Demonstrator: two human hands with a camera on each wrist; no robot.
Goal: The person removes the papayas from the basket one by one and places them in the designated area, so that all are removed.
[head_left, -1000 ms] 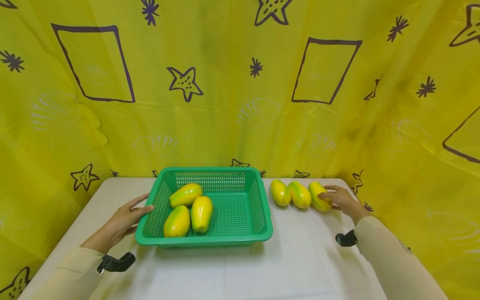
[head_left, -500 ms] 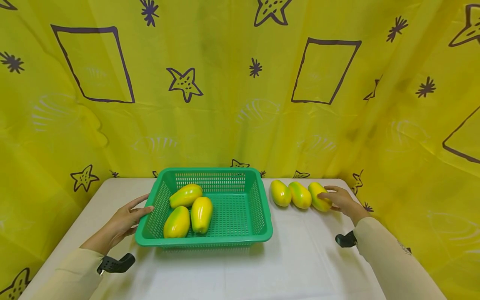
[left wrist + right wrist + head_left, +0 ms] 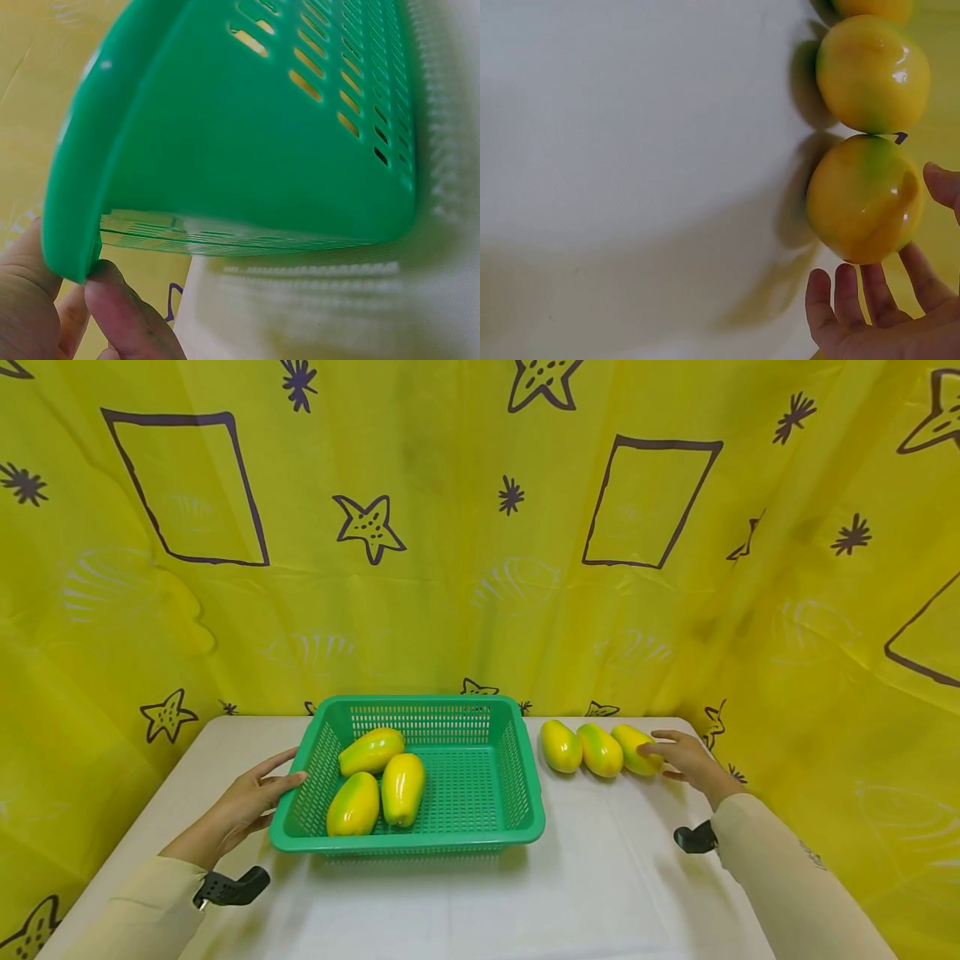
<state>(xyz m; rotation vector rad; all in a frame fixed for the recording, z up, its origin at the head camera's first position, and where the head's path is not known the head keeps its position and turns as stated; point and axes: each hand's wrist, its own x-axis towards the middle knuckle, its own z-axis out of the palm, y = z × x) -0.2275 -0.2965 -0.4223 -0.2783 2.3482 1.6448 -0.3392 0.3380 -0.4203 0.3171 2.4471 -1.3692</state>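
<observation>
By the far right corner of the worktop [image 3: 585, 885], the rightmost fruit [image 3: 633, 750] lies just left of the loosely spread right hand's fingers [image 3: 877, 292], its long axis slanting from far left to near right, while the left hand [image 3: 243, 802] pinches the green basket [image 3: 405, 842].

We count six yellow-green fruits [image 3: 403, 789]: three in one green basket [image 3: 408, 842], three on one counter [image 3: 592, 877], plus two black wrist devices [image 3: 242, 887].
</observation>
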